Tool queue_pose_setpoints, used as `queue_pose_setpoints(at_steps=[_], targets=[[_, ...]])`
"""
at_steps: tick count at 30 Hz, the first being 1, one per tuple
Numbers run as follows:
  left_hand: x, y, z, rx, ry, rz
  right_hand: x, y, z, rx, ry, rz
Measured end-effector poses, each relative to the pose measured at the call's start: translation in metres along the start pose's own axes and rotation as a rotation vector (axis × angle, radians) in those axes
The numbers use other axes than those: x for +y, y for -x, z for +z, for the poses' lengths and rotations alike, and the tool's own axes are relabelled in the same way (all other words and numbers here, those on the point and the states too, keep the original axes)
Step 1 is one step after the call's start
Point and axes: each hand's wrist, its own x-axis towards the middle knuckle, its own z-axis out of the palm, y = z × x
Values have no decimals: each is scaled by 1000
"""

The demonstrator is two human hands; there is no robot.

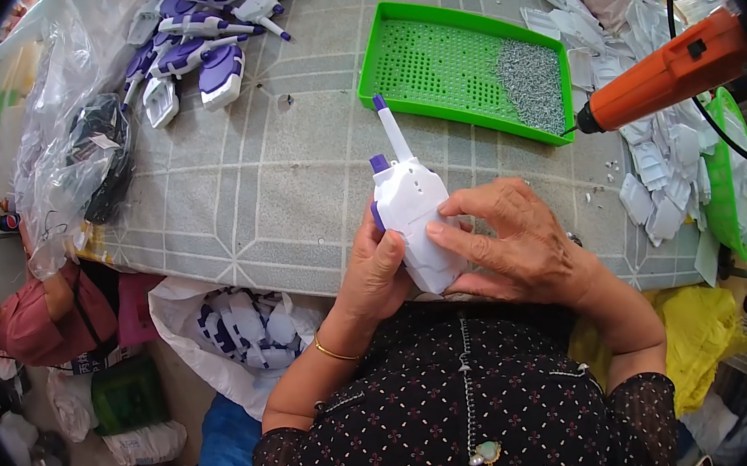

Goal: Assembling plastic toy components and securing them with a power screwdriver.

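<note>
A white and purple toy walkie-talkie (413, 200) is held over the table's near edge, its white back up and its purple-tipped antenna pointing away from me. My left hand (375, 260) is closed round its left side, the thumb on the white back. My right hand (513, 241) rests against its right side, with thumb and fingers touching the back. Beyond it, a green tray (438, 62) with a perforated bottom holds a heap of small metal screws (530, 80) at its right end. To the right hangs an orange electric screwdriver (670, 70), its tip near the tray's corner.
More purple and white toy walkie-talkies (199, 47) are piled at the far left, beside clear plastic bags (62, 129). White plastic pieces (658, 171) lie at the right, next to a green basket (733, 186). A white sack (191, 320) of parts stands below the table; another person (54, 307) is at the left.
</note>
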Motion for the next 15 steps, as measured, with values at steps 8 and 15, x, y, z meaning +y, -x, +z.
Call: queue_pose_setpoints(at_steps=[8, 15], targets=[[-2, 8, -8, 90, 99, -15, -6, -8, 1, -62, -2, 75], [-7, 0, 8, 75, 130, 115, 3, 25, 15, -22, 35, 76]])
